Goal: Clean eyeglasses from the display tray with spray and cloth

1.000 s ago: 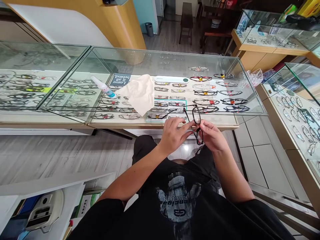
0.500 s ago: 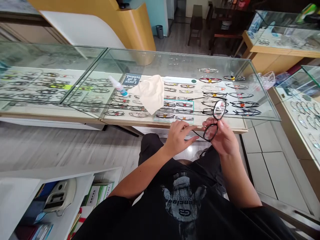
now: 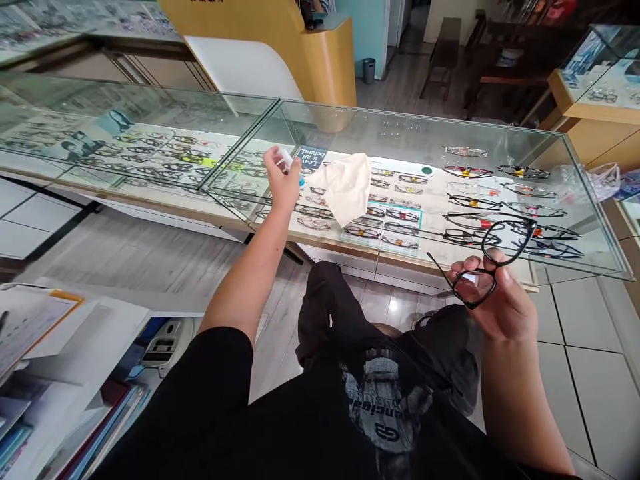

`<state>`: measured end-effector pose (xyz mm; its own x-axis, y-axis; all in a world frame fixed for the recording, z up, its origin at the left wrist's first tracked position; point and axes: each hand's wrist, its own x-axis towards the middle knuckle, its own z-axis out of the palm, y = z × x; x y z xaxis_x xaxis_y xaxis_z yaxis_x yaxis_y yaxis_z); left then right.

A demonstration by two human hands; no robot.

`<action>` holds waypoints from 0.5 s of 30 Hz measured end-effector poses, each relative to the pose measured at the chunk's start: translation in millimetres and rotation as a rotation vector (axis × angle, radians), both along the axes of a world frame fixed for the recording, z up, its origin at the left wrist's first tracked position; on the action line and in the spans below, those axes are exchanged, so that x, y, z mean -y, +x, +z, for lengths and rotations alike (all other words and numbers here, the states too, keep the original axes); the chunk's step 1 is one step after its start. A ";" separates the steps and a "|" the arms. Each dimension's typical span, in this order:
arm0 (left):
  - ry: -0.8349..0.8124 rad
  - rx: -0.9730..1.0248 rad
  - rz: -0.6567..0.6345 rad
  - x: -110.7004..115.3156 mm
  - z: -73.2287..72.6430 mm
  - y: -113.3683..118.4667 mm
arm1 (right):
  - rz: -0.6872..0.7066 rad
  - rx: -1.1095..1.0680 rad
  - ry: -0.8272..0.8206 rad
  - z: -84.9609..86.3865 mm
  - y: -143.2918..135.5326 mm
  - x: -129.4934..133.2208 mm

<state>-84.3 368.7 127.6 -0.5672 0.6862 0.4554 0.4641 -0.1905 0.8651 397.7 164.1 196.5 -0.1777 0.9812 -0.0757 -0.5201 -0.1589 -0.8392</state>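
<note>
My right hand holds a pair of black-rimmed eyeglasses by the bridge, pinched between thumb and fingers. The glasses are tilted, one lens above the other, their temples folded out to the left. At the far left of the cloth, my left hand is closed around a small spray bottle with a white top and a blue lower part. Its middle is hidden by my fingers. A cream cleaning cloth lies crumpled on the glass counter, just right of the bottle.
Beneath the glass top of the display case lie rows of eyeglass frames and a dark printed card. A plastic bag sits beyond the right end. Behind me on the left is a white shelf unit holding folders and papers.
My left hand has let go of the glasses' temple and moved left and forward onto the spray bottle. My right hand keeps the glasses. The view has shifted left.
</note>
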 end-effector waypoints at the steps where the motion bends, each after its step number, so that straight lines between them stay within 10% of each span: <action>1: 0.019 0.000 -0.017 -5.5 -1.6 -2.4 | -0.002 0.003 0.002 0.8 0.5 1.1; 15: 0.185 -0.100 0.046 -18.2 -8.7 15.8 | -0.053 0.085 -0.030 5.0 5.3 9.8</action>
